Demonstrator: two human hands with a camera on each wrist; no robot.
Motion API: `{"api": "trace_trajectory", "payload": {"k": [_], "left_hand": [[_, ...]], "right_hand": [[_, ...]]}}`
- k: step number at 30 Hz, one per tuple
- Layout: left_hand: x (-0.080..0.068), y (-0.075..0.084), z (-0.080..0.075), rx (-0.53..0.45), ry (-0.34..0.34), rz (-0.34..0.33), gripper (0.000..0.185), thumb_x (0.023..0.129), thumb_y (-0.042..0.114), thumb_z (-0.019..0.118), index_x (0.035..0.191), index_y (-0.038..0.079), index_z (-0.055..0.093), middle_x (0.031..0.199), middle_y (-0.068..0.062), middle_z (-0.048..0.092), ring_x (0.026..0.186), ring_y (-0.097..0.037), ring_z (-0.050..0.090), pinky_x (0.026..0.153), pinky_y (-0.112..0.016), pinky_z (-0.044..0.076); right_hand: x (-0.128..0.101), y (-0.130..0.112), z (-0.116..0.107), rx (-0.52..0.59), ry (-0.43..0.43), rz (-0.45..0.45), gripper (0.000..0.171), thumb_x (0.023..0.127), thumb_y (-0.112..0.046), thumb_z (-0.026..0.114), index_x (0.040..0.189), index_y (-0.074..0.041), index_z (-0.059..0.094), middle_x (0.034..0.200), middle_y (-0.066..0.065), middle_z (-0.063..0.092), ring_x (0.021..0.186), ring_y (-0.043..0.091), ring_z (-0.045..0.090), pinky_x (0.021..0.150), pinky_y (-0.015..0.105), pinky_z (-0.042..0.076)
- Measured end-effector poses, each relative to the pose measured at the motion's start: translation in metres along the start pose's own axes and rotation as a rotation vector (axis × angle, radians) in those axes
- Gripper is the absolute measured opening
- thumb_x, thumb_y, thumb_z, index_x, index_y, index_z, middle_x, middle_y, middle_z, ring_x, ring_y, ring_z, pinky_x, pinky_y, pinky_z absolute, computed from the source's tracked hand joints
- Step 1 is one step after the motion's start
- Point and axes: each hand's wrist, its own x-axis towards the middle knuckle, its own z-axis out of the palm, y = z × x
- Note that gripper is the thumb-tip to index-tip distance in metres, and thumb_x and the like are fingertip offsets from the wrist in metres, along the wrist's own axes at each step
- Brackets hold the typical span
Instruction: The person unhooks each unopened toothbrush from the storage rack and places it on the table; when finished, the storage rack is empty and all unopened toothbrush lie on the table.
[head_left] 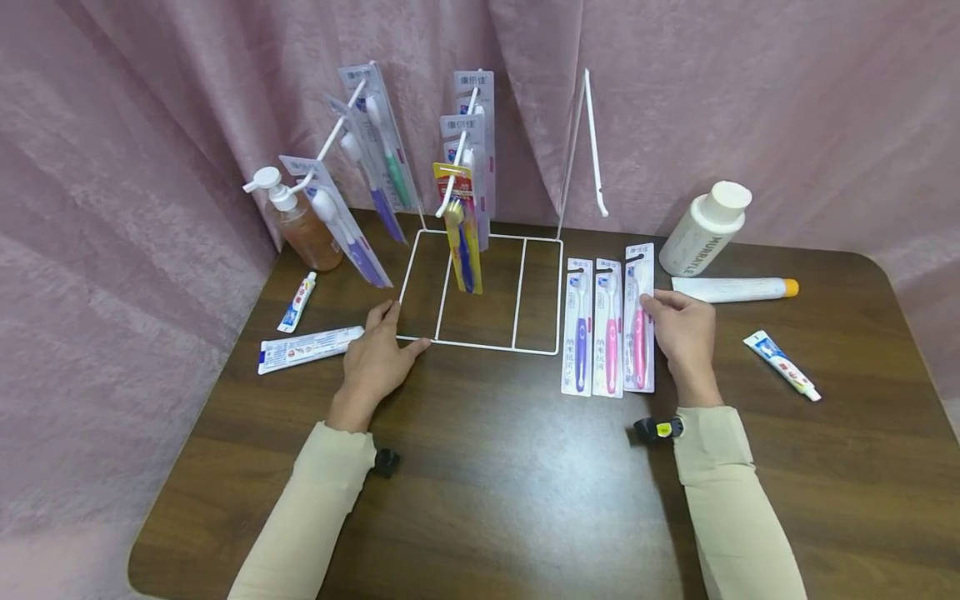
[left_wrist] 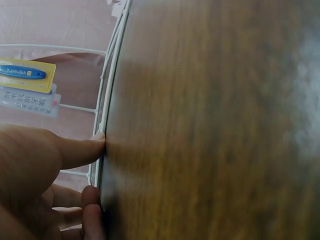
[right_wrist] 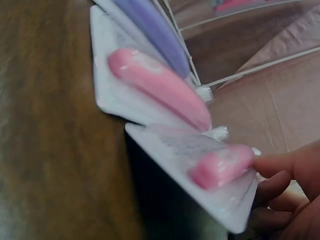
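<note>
My right hand [head_left: 684, 329] pinches the right edge of a packaged pink toothbrush [head_left: 640, 333]. The right wrist view shows that pack [right_wrist: 220, 170] tilted, one edge raised off the table, with thumb and fingers at its side. Left of it lie another packaged pink toothbrush [head_left: 611, 342] and a packaged purple one [head_left: 581, 342]. My left hand [head_left: 378, 358] rests at the front left corner of a white wire rack [head_left: 495, 343]. In the left wrist view its thumb [left_wrist: 82, 151] touches the rack's wire [left_wrist: 111, 85], with the other fingertips low beside it.
Packaged toothbrushes hang on the rack's left hook [head_left: 330, 137] and middle hook [head_left: 459, 162]; the right hook [head_left: 594, 142] is bare. A pump bottle [head_left: 307, 233] and toothpaste tubes [head_left: 307, 348] stand or lie left. A white bottle [head_left: 705, 229] and more tubes [head_left: 731, 289] are right.
</note>
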Motion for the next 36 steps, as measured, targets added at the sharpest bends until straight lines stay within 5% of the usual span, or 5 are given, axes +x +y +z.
{"api": "trace_trajectory", "payload": {"k": [16,25,32,36], "left_hand": [[0.0,0.002,-0.003,-0.013,-0.007,-0.004,0.095,0.109,0.047,0.077,0.179,0.0,0.033,0.188,-0.02,0.03,0.156,-0.053,0.055,0.114,-0.072,0.051],[-0.001,0.003,-0.003,-0.013,-0.018,-0.007,0.095,0.11,0.048,0.076,0.179,0.001,0.032,0.189,-0.019,0.029,0.155,-0.053,0.056,0.114,-0.071,0.051],[-0.001,0.004,-0.004,-0.014,-0.03,-0.013,0.095,0.11,0.048,0.075,0.18,0.001,0.031,0.189,-0.018,0.027,0.157,-0.053,0.055,0.117,-0.072,0.049],[-0.001,0.004,-0.004,-0.017,-0.029,-0.014,0.095,0.11,0.048,0.075,0.18,0.001,0.031,0.189,-0.018,0.027,0.157,-0.054,0.054,0.118,-0.074,0.048]], "right_hand": [[-0.006,0.013,0.0,-0.173,0.043,0.007,0.041,0.11,-0.034,0.074,0.135,-0.003,0.084,0.13,0.02,0.082,0.101,0.02,0.064,0.08,0.031,0.046],[-0.001,0.016,-0.005,-0.177,0.051,-0.021,0.037,0.106,-0.033,0.078,0.125,-0.003,0.087,0.077,-0.009,0.077,0.065,0.004,0.063,0.069,0.028,0.049],[-0.002,0.015,-0.004,-0.219,0.071,-0.069,0.036,0.107,-0.03,0.076,0.125,0.0,0.086,0.111,0.02,0.087,0.081,0.014,0.065,0.078,0.033,0.046],[-0.003,0.015,-0.004,-0.23,0.065,-0.069,0.036,0.108,-0.03,0.076,0.125,-0.001,0.086,0.116,0.022,0.086,0.088,0.019,0.065,0.08,0.033,0.046]]}}
